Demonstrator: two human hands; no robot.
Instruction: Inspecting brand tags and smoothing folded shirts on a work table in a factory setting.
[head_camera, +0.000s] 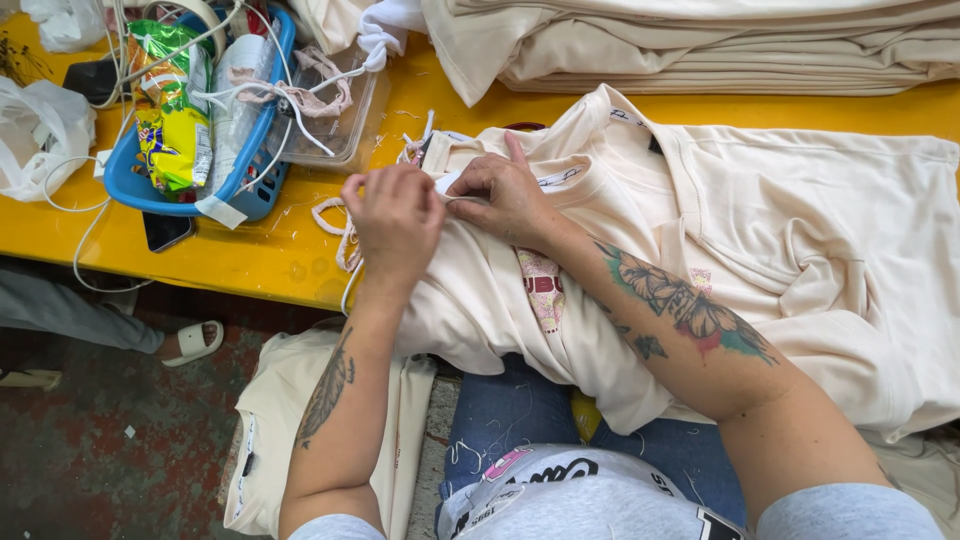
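Soft cream shirt, crumpled folds

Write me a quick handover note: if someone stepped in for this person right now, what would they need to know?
Left hand and right hand both pinch a small white tag at the edge of the cream shirt spread on the yellow table.
Folded cream garments are stacked at the table's far side; more lie beside the person's knee.
The blue basket sits to the left.
The tag is not yet off.
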